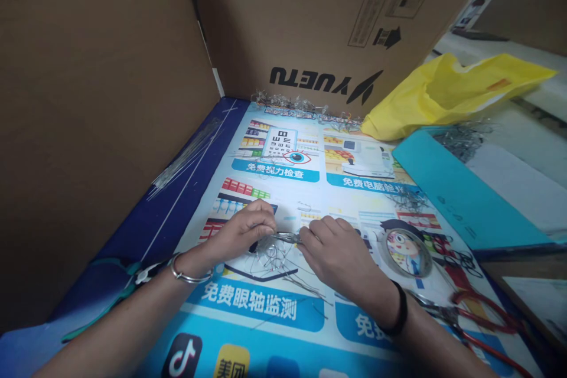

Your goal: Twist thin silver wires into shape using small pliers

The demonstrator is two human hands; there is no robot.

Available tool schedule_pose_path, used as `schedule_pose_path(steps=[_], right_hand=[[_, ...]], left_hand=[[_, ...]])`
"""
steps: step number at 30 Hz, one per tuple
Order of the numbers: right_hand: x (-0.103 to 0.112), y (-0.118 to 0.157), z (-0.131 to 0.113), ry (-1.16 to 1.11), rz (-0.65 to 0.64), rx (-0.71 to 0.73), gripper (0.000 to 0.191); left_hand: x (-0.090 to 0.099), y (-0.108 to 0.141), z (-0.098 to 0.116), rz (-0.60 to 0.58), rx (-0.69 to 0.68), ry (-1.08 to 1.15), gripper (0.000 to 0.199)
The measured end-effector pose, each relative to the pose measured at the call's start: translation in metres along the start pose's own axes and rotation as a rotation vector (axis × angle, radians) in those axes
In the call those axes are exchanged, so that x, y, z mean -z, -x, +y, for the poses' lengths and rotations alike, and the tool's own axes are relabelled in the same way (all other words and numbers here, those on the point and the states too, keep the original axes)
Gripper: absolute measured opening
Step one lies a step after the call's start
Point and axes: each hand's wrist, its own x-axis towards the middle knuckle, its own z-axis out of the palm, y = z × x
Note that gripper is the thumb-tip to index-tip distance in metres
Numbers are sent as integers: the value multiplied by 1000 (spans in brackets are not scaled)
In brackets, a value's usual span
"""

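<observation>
My left hand [245,229] is closed in a pinch, its thumb and fingertips on thin wire. Below those fingers hangs a tangle of silvery wire [271,255], with several ends spreading to the right over the printed sheet. My right hand [332,243] is wrapped around a pair of small metal pliers [287,237]; their jaws point left and meet the wire at my left fingertips. The handles are hidden inside my right fist. Both hands are just above the sheet.
Cardboard walls [266,18] stand behind and left. Straight wires [183,156] lie at left, near green-handled pliers [119,289]. To the right are a tape roll [429,260], red-handled scissors [465,313], a yellow bag [425,100] and a turquoise box [465,201]. Wire scraps [287,103] line the back.
</observation>
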Motion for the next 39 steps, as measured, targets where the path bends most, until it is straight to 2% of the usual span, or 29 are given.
schedule_pose_path(steps=[10, 23, 39], right_hand=[[-4, 1, -3, -14, 1, 4, 10], [-2, 2, -2, -106, -33, -37, 13], [-2, 2, -5, -138, -133, -68, 19]], left_hand=[[-2, 0, 2, 3, -9, -16, 20], [1, 1, -3, -65, -15, -35, 23], [1, 2, -8, -81, -72, -62, 18]])
